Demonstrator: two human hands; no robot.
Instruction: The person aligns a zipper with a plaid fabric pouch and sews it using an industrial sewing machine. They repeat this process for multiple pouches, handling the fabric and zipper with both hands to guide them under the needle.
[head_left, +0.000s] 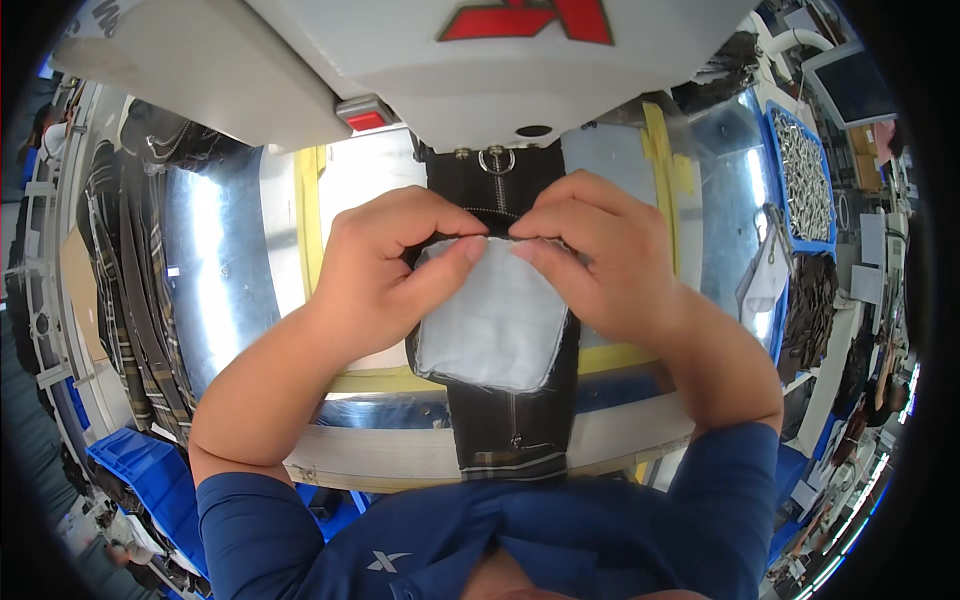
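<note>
The white fabric patch is pinched at its top edge by both hands; it lies on the dark strip, whose long axis runs away from the body.

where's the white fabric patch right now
In the head view the white fabric patch lies centre, on the dark zippered strip, its top edge pinched by the left hand and right hand.

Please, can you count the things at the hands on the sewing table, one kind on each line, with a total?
Hands: 2, left and right
White fabric patch: 1
Dark fabric strip: 1
Metal ring: 1
Total: 5
</note>
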